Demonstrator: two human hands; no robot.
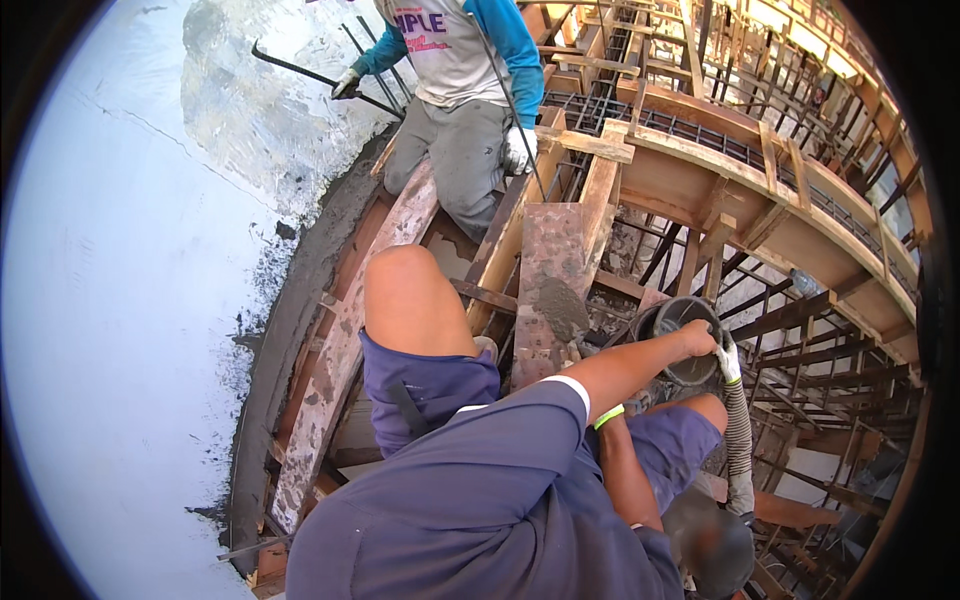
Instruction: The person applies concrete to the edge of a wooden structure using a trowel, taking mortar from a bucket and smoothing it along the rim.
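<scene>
My left forearm crosses in front of me to the right. My bare left hand is closed on the rim of a black bucket, which is tilted with its mouth showing. A co-worker's white-gloved hand touches the bucket's right side. My right forearm lies below the left one, with a lime-green glove cuff at its wrist. The fingers of that hand are hidden behind my left forearm. Just beyond it, a heap of wet grey mortar rests on a stained board.
Another person kneels ahead, one gloved hand on a bent steel bar. A pale wall edged with wet mortar curves along the left. Curved wooden formwork with rebar runs right, above open scaffolding. A co-worker's head is at lower right.
</scene>
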